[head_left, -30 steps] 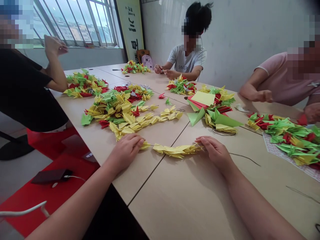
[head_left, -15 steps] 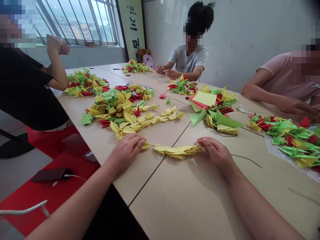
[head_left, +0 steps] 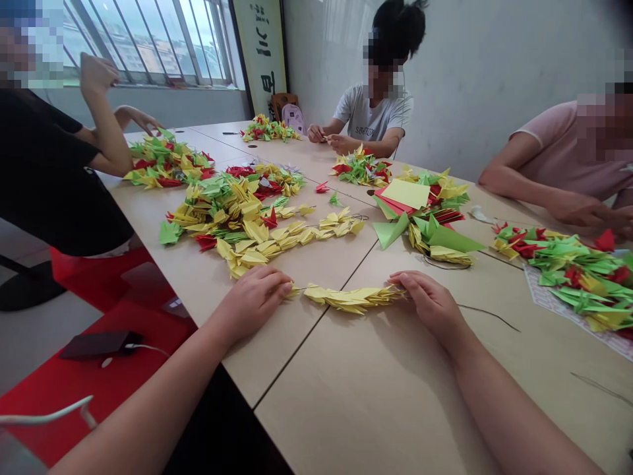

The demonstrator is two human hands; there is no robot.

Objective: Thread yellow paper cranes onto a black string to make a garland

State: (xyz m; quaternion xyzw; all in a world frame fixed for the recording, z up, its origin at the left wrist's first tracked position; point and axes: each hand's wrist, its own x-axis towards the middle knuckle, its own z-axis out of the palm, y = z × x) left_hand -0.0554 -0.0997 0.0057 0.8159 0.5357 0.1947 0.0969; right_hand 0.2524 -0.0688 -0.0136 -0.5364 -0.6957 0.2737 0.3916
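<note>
In the head view, my only one, I am holding a yellow paper strand (head_left: 351, 299) between my hands, over the near part of the table (head_left: 386, 402), where it is crossing a seam. My left hand (head_left: 253, 300) is pinching yellow paper at one end, fingers pressed together; my right hand (head_left: 429, 305) is pinching the other end between thumb and fingers. I am gripping both ends, I judge, because the folded pieces would be sliding along their thread (head_left: 488, 316) otherwise. A bare bit of line is showing beside my left fingers, and a loose tail is trailing out past my right hand. The mixed pile of folded paper (head_left: 217, 208) is sitting just beyond my left hand, probably for easy reach, with a second yellow string (head_left: 297, 239) running out from it.

My own fingers are hiding both pinch points, so I cannot tell whether I am gripping paper alone or thread too. Whether the strand's middle is touching the table is also unclear. On the right, a co-worker's hands (head_left: 586, 211) are blurring, and the frame is cutting that person off.
</note>
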